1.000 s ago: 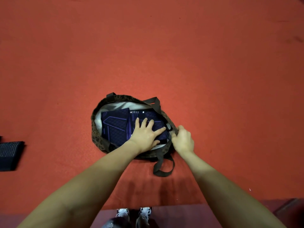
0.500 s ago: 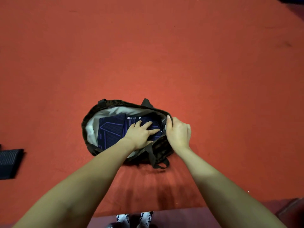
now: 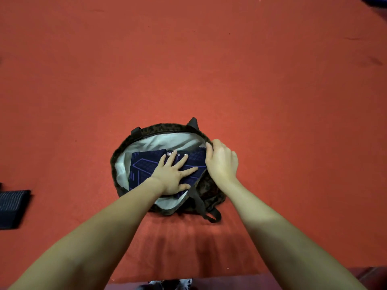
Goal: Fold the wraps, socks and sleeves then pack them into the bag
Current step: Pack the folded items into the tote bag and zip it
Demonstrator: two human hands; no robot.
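Left hand (image 3: 171, 176) lies flat, fingers spread wide and straight, pressing down on folded dark navy fabric pieces with purple line print (image 3: 144, 168) inside the soft brown leopard-print tote bag with pale lining (image 3: 167, 127). Nothing is gripped; the palm just pushes. Right hand (image 3: 222, 160) sits just right of the left fingertips, fingers curled over the bag's right rim, holding the mouth open. The fingertips go out of sight over the edge, so how much cloth they pinch can't be told.

The navy pieces sit under and left of the left palm, in the middle of the bag, with pale lining showing beyond and left of them. A dark bag strap (image 3: 209, 214) trails on the red cloth surface (image 3: 251, 80) below the right wrist. Far left of the left forearm, well apart from the bag, is a dark ribbed folded cloth piece (image 3: 12, 206), not yet packed.

Handling guess: the fabric looks light, soft and limp, not fragile, and likely to unfold if lifted by one corner, so pinch it across the folded edge or carry it flat. The bag is floppy, its rim collapses unless held, so one hand belongs on the rim.

Step looks like tamping down the packed items; the task is part done.
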